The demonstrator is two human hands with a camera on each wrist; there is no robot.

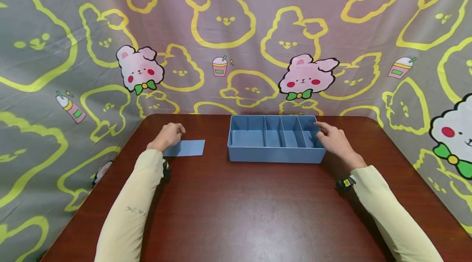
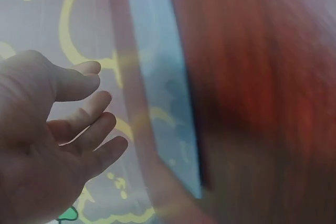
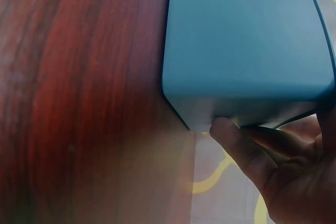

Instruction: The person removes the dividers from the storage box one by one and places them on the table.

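A blue divided organizer box stands on the table, its widest compartment at the left and several narrower ones to the right. My right hand grips the box's right end wall at the rim. In the right wrist view, a fingertip presses low on the outside of that wall, and part of the hand reaches the rim. My left hand is above the left end of a flat blue rectangular panel. Its fingers are loosely bent, apart from the panel, holding nothing.
The dark red-brown wooden table ends at a back edge close behind the box. A curtain with yellow bear outlines and pink rabbits hangs behind and along both sides.
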